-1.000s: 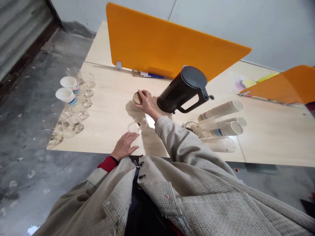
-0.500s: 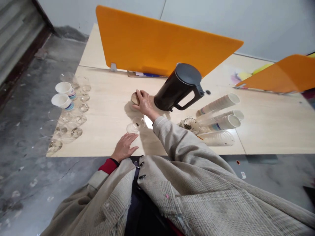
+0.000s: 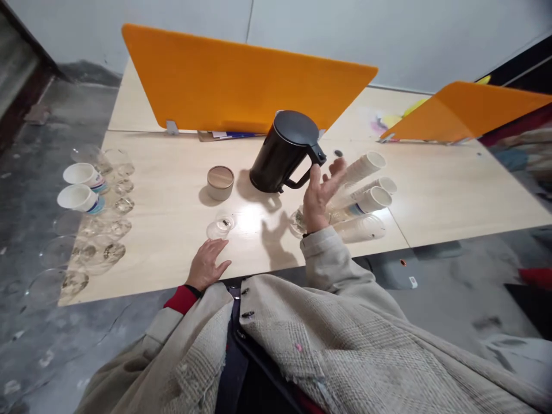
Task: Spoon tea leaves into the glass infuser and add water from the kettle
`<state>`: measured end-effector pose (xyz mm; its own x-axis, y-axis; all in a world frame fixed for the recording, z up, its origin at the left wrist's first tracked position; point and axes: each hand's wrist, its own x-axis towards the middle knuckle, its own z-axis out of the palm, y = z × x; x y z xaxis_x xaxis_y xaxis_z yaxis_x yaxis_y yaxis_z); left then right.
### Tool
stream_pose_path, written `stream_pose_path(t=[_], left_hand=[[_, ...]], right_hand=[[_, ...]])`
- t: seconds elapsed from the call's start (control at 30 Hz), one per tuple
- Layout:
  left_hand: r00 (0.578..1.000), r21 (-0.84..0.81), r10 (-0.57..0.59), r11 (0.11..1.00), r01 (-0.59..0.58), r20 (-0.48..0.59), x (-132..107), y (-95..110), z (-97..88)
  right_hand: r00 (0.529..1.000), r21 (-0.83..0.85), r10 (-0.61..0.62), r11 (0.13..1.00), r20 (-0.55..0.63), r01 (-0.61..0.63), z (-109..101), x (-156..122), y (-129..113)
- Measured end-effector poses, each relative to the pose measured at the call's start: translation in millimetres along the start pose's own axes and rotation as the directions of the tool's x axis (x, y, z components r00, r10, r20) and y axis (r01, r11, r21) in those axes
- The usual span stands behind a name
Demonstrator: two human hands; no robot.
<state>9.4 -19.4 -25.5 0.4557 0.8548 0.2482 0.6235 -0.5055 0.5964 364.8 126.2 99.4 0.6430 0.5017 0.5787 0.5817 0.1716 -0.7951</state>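
Observation:
My right hand (image 3: 321, 195) is raised with fingers apart, close to the handle of a black electric kettle (image 3: 276, 158). Whether it touches the handle I cannot tell; nothing is held in it. On the table's near side, my left hand (image 3: 207, 264) lies with its fingers stretched out beside a small clear cup (image 3: 221, 226) that has a few dark bits in it. A round pot with a wooden lid (image 3: 220, 183) stands left of the kettle. Partly behind my right hand is a clear container (image 3: 297, 221) holding dark dried leaves.
Several clear cups (image 3: 116, 253) and two white paper cups (image 3: 77, 197) line the table's left edge. Stacks of cups (image 3: 364, 198) lie on their sides at the right. An orange divider (image 3: 245, 80) stands behind the kettle, and a second orange panel (image 3: 457, 112) is farther right.
My right hand has left the lidded pot and moved right to beside the kettle's handle. My left hand stays near the small clear cup. The view has shifted to the right.

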Motion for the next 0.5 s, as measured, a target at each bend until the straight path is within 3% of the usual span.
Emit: stream_pose_path(t=[0.13,0.23,0.37,0.5], left_hand=[[1.0,0.005,0.006,1.0,-0.006,0.008,1.9,0.2,-1.7],[1.0,0.003,-0.005,1.0,0.005,0.018,2.1,0.9,-2.8],[1.0,-0.013,-0.013,1.0,0.013,0.028,1.5,1.6,-3.1],[0.999,-0.014,-0.031,0.999,0.032,0.035,1.4,2.2,-3.2]], right_hand=[[0.96,0.183,0.132,0.967,0.246,-0.18,25.7,27.4,13.2],[0.939,0.222,0.177,0.943,0.296,-0.247,28.0,24.4,6.2],[0.927,0.212,0.264,0.922,0.267,-0.324,7.8,-0.1,-12.3],[0.924,0.214,0.286,0.915,0.255,-0.342,-29.1,-28.8,-33.5]])
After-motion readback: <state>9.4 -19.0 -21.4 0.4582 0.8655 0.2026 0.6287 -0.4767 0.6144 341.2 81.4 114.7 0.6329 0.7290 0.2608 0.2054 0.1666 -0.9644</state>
